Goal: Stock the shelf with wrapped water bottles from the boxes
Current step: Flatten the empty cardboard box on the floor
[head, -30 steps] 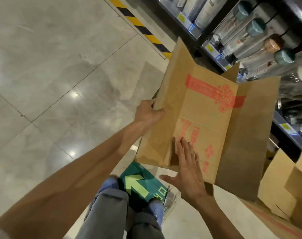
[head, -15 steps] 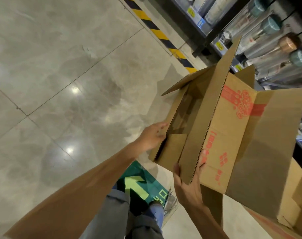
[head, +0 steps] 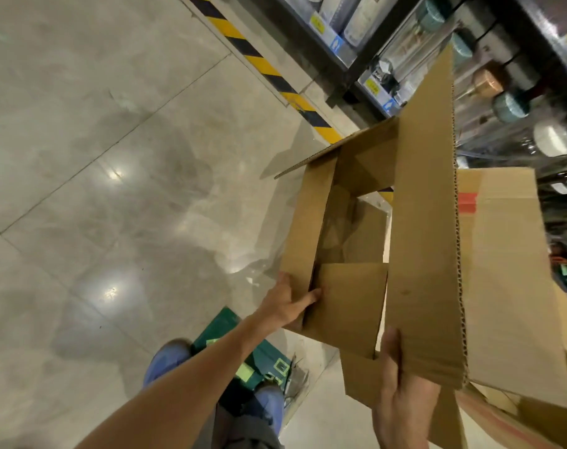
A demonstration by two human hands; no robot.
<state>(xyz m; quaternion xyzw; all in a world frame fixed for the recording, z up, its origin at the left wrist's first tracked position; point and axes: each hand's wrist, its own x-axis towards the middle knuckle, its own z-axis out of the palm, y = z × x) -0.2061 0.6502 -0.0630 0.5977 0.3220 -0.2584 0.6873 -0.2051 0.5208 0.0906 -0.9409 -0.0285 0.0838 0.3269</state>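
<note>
We hold the empty brown corrugated cardboard box (head: 356, 241) in the air over the glossy grey tiled floor (head: 97, 157), both ends unfolded so the floor shows straight through it. Left hand (head: 290, 304): arm stretched forward from lower left, wrist straight, thumb lying along the outside of the box's left wall, fingers hooked round the wall's near edge to its inner face, so the grip pinches that wall. Right hand (head: 402, 393): palm up beneath the near end of the long cardboard flap (head: 424, 222), thumb pressed on the flap's upper face; the fingers are hidden behind the board (presumably under it, we cannot tell). The grip clamps the flap's bottom corner.

Plastic-wrapped water bottles with teal, copper and white caps (head: 508, 105) lie on the dark metal store shelf (head: 350, 72) at upper right, behind the box. A yellow-and-black hazard stripe (head: 262, 66) runs along the shelf's base. A green floor sticker (head: 262, 354) lies by our blue shoes (head: 167, 359).
</note>
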